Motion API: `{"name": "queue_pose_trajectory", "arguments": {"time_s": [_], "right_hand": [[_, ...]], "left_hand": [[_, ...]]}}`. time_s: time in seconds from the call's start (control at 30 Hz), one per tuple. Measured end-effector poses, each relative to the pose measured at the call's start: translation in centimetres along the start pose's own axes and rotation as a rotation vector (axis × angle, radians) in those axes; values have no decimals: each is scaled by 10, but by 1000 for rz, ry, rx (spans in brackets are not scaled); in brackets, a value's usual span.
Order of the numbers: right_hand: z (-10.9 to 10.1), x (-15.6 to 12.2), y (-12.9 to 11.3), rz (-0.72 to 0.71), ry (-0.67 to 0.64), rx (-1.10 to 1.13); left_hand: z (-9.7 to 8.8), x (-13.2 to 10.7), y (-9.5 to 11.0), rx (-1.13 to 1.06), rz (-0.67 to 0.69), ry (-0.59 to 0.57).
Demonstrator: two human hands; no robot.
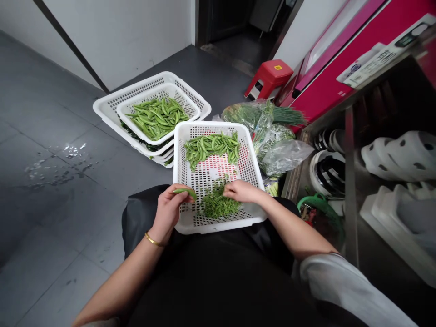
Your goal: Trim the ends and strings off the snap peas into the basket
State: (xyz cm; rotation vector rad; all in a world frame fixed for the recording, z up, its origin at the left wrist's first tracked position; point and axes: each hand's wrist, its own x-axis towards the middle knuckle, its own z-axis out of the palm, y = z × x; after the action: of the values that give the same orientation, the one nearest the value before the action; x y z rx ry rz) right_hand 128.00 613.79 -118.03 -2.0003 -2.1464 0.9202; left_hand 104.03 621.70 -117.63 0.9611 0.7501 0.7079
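Observation:
Between finger and thumb my left hand (171,205) pinches a green pea pod (185,192) over the left rim of a white perforated basket (177,150). My right hand (240,190) is closed above a heap of thin green trimmings (220,204) in the near part of that basket; whether anything is in its fingers is hidden. A pile of whole pea pods (213,147) lies in the far part of the same basket. Farther left, a smaller white basket (124,109) holds many more pods (160,117), stacked on larger white baskets (102,105).
Right of the basket lie plastic bags of greens (272,141). Behind them stands a red stool (272,75) beside a pink-red cabinet (357,50). A shelf at right carries white containers (402,154), with a green basket (320,204) below. Water spots (68,154) mark the floor at left.

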Motion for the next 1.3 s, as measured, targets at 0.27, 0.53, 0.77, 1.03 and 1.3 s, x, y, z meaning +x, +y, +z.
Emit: {"name": "queue_pose_trajectory", "arguments": {"time_s": [0.27, 0.53, 0.77, 1.03, 1.3], "right_hand": [[14, 126, -13, 108, 117, -355], [22, 137, 5, 72, 157, -287], [26, 26, -26, 42, 374, 605], [24, -26, -49, 4, 51, 1145], [-7, -43, -24, 12, 587, 449]], "left_hand": [[0, 10, -15, -548, -457, -259], [0, 5, -31, -327, -576, -169], [14, 11, -39, -209, -502, -14], [17, -5, -22, 30, -457, -275], [13, -10, -18, 21, -562, -340]]}}
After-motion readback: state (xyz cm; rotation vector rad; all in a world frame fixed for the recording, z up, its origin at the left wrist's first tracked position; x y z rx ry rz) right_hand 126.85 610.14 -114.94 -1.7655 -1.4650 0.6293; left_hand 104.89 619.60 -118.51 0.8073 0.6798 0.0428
